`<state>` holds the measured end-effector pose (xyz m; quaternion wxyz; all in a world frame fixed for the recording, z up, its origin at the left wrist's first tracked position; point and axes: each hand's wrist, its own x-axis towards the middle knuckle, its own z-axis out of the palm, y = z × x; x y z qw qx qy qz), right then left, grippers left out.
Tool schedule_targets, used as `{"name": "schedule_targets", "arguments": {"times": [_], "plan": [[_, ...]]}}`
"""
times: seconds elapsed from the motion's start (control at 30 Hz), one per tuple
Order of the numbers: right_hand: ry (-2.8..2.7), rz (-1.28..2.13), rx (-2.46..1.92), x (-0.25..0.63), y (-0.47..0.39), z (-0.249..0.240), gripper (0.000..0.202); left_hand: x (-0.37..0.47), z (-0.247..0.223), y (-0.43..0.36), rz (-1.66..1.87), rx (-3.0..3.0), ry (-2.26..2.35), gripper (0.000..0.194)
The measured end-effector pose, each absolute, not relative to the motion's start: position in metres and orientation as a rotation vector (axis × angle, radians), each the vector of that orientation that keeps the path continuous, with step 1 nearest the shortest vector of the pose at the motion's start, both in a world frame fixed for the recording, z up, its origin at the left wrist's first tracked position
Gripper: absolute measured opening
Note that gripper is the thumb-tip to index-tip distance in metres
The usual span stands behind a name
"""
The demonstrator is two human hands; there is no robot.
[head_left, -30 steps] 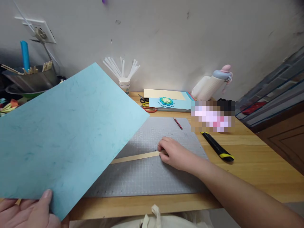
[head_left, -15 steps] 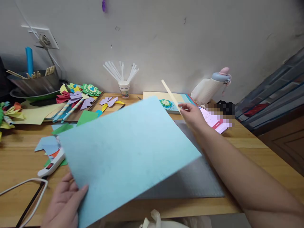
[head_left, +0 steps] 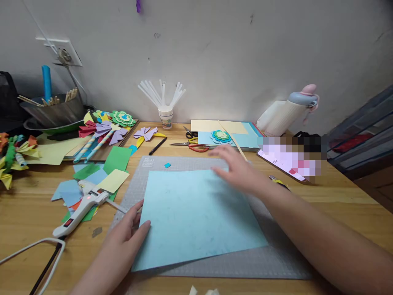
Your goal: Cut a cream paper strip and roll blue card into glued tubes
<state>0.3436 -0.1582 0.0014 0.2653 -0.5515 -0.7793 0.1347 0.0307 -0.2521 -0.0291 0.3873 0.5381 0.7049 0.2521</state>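
A large light blue paper sheet [head_left: 193, 215] lies flat on the grey cutting mat [head_left: 276, 262] in the middle of the wooden desk. My left hand [head_left: 129, 231] rests on the sheet's left edge, thumb on the paper, fingers apart. My right hand [head_left: 239, 170] is blurred, open, over the sheet's far right corner and holds nothing. A thin cream paper strip [head_left: 235, 141] lies just beyond it, across the stack of card sheets [head_left: 215, 127].
A white glue gun [head_left: 81, 207] and paper scraps lie left of the mat. Scissors [head_left: 192, 143], a black pen [head_left: 157, 146], a cup of white strips [head_left: 165, 114], paper flowers [head_left: 106, 127], a phone [head_left: 285, 162] and a bottle [head_left: 288, 112] stand behind. A small blue scrap [head_left: 167, 165] sits on the mat.
The blue sheet came down from the air and now lies flat on the mat. My right hand lifted the cream strip off the mat, set it on the card stack and let go.
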Motion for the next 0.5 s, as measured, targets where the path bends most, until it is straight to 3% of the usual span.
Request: {"name": "schedule_targets", "arguments": {"times": [0.13,0.23,0.43,0.5], "plan": [[-2.428,0.789,-1.411,0.311,-0.239,0.002,0.037,0.012,0.004,-0.226,0.413,1.721,2.052,0.064],[-2.456,0.907,-1.319,0.303,-0.271,-0.001,0.033,-0.007,0.039,-0.197,0.349,1.826,2.253,0.06],[-2.212,0.514,-1.457,0.324,-0.262,-0.03,0.024,-0.103,0.08,-0.107,-0.001,1.969,2.67,0.062],[-2.084,0.438,-1.504,0.332,-0.255,-0.035,0.021,-0.13,0.084,-0.082,0.059,2.065,2.726,0.064]]}}
